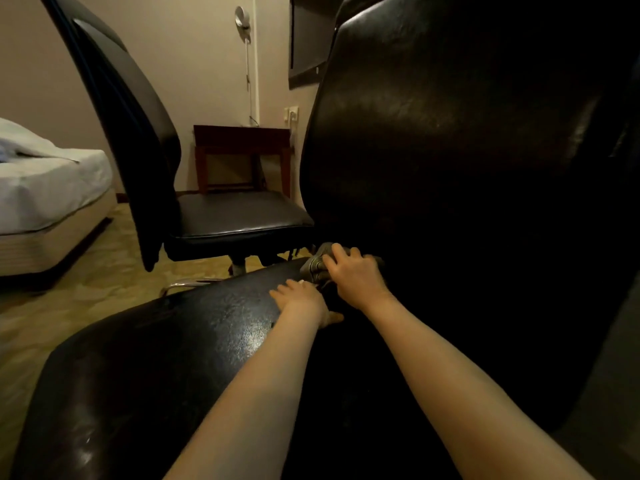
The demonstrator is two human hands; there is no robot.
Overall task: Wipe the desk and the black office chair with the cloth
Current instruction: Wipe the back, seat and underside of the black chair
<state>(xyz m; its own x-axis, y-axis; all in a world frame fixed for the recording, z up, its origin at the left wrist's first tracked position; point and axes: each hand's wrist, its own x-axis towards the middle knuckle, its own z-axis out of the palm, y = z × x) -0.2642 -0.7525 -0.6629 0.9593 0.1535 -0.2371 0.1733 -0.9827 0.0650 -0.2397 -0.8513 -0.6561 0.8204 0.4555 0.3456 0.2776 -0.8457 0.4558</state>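
1. While gripping the grey cloth (pixel 316 262), the right hand (pixel 354 276) presses it into the seat crease of the black office chair (pixel 156 358).
2. Beside it, the left hand (pixel 300 299) rests flat on the seat.

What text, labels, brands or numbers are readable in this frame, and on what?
None readable.
The near black chair, the second chair and the cloth under the right hand show no print.
The wall socket and the dark panel on the wall: any marking is too small or dim to tell.
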